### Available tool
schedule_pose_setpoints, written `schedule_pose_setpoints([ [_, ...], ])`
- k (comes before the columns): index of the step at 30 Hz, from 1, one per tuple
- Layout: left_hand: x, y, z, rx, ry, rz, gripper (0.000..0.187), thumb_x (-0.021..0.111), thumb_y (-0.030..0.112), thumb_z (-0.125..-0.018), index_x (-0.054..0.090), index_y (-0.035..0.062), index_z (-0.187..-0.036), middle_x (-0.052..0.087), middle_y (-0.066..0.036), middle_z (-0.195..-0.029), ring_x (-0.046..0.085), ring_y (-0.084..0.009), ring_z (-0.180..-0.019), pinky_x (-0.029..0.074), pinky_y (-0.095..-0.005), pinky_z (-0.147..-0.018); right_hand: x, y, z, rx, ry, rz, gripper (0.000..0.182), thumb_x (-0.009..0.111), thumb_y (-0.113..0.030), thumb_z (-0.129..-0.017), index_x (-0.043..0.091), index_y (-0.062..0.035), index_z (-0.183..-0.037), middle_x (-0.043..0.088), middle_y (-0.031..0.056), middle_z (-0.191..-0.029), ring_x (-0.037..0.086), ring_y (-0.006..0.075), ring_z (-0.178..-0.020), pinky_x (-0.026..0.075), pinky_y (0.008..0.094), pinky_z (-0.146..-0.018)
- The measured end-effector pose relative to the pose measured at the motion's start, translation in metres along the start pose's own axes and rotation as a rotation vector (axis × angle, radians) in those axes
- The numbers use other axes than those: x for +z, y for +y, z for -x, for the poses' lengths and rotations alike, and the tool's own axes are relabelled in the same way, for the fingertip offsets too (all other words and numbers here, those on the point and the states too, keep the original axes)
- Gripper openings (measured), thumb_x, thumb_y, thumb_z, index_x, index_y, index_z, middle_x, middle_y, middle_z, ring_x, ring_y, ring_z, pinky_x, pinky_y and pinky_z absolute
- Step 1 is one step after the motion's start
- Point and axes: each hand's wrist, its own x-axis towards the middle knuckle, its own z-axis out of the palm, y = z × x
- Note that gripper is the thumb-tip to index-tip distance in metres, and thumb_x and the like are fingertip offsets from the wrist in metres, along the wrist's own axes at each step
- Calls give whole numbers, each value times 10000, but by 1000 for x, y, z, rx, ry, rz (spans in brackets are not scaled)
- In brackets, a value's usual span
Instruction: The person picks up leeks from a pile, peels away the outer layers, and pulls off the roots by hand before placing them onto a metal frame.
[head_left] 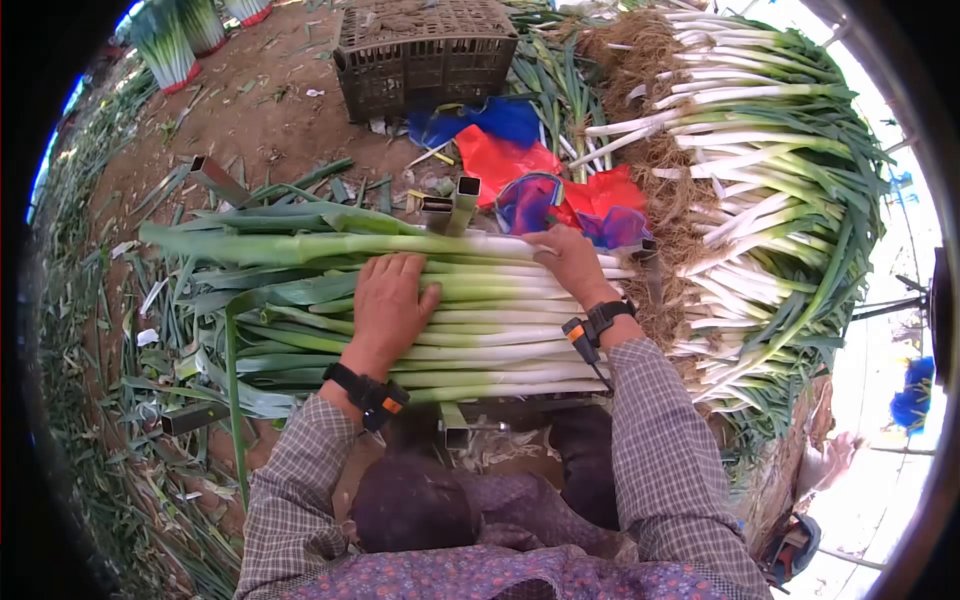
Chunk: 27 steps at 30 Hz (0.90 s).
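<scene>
A layer of long green onions [500, 335] lies side by side across a metal frame [463, 205] in front of me. Their white ends point right and the green leaves left. My left hand [388, 305] rests flat on the stalks near their middle, fingers stretched out. At the far side of the layer, my right hand [572, 262] has its fingers closed around the white end of a thick green onion [330, 247]. That onion lies along the far edge, slightly blurred, its leaves reaching far left.
A large pile of untrimmed green onions [740, 200], roots toward me, lies at right. Beyond the frame are a dark plastic crate [425, 60], red plastic [500, 155] and blue cloth [480, 120]. Tied bundles [165, 50] stand far left. Leaf scraps [110, 400] litter the ground.
</scene>
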Motion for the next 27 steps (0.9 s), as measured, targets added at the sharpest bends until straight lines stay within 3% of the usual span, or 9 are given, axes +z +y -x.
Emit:
schedule_pose_setpoints([
  [3, -3, 7, -2, -78, -100, -48, 330, 654, 245, -823, 604, 59, -1092, 625, -119, -1096, 558, -310, -1073, 381, -427, -1003, -9, -18, 1, -45, -4, -22, 312, 712, -181, -774, 718, -275, -1072, 571, 48, -863, 578, 292, -912, 457, 426, -796],
  [10, -4, 4, 2, -72, -56, 40, 281, 649, 210, -809, 632, 46, -1036, 613, -124, -1106, 543, -317, -1093, 395, -435, -991, 0, 47, 34, -60, -2, 4, 266, 657, -131, -827, 749, -269, -1036, 615, 61, -884, 588, 298, -864, 472, 435, -770],
  [13, -13, 3, -6, -28, -2, 162, 279, 654, 130, -789, 614, 50, -1053, 606, -123, -1092, 538, -326, -1095, 419, -436, -962, 6, 39, 36, -8, 28, 9, 234, 630, -146, -861, 759, -264, -1017, 619, 68, -869, 593, 286, -876, 470, 432, -784],
  [15, -11, -7, -30, 125, 76, -28, 280, 638, 150, -802, 616, 50, -1062, 603, -125, -1077, 538, -322, -1098, 422, -434, -961, 8, 40, 34, 33, 31, 15, 219, 630, -146, -862, 762, -252, -1001, 632, 74, -870, 599, 283, -901, 471, 423, -804],
  [16, -9, -11, -38, 196, 111, -118, 281, 630, 161, -808, 616, 49, -1066, 602, -126, -1069, 538, -319, -1099, 423, -433, -960, 7, 41, 31, 67, 1, -95, 200, 633, -124, -845, 762, -182, -987, 655, 95, -879, 612, 290, -918, 475, 408, -827],
  [19, -3, -15, -43, -24, -302, -167, 290, 599, 205, -829, 621, 56, -1078, 600, -125, -1060, 539, -314, -1103, 418, -438, -975, -4, 37, 38, 32, 29, -190, 204, 629, -103, -816, 752, -100, -979, 674, 116, -912, 621, 307, -916, 480, 401, -832],
  [20, -4, -15, -36, -6, -272, -152, 287, 569, 241, -845, 621, 57, -1060, 603, -130, -1061, 545, -309, -1079, 416, -439, -974, -9, 34, 40, 94, -9, -247, 209, 628, -99, -786, 733, -36, -955, 676, 139, -923, 620, 326, -891, 482, 405, -823],
  [24, 8, -19, -27, 57, -98, -152, 244, 567, 222, -841, 614, 47, -1005, 612, -134, -1031, 556, -305, -1020, 417, -440, -949, -3, 35, 35, 138, 13, -221, 137, 649, -99, -767, 684, -17, -871, 652, 148, -876, 620, 297, -854, 481, 371, -772],
  [27, 14, -20, -43, -13, -209, -180, 230, 564, 207, -835, 614, 47, -992, 622, -126, -992, 561, -299, -1016, 413, -429, -954, -2, 34, 22, 300, -48, -336, 105, 649, -97, -771, 628, -17, -834, 627, 141, -820, 607, 275, -807, 468, 351, -737],
])
